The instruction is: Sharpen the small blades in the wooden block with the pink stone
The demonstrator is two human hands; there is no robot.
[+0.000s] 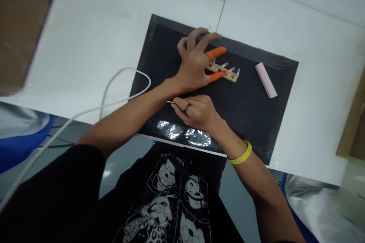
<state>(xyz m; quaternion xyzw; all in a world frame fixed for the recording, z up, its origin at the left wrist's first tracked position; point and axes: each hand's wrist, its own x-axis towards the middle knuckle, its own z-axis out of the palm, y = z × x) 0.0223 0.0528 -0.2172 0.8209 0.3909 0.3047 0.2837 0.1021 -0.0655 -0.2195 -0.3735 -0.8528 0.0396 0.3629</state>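
My left hand (196,59) reaches over a narrow tan strip (234,79) with several clear upright tabs and small metal parts along it. Orange finger covers sit on its thumb and index finger. The thumb tip touches the strip's near edge; the index finger stretches above the far side, apart from it, and the other fingers are spread. The strip's left end is hidden under the hand. Closer to me, my right hand (196,112) is closed around a thin metal tool (170,102). Only the tool's short silver end shows, pointing left, so its kind is unclear.
A black mat (251,121) lies on the white table (313,95). On its right part rests a pale pink bar (266,80). A white cable (107,105) loops from the left, passing by my left forearm. Brown boards (25,26) lie at the left edge.
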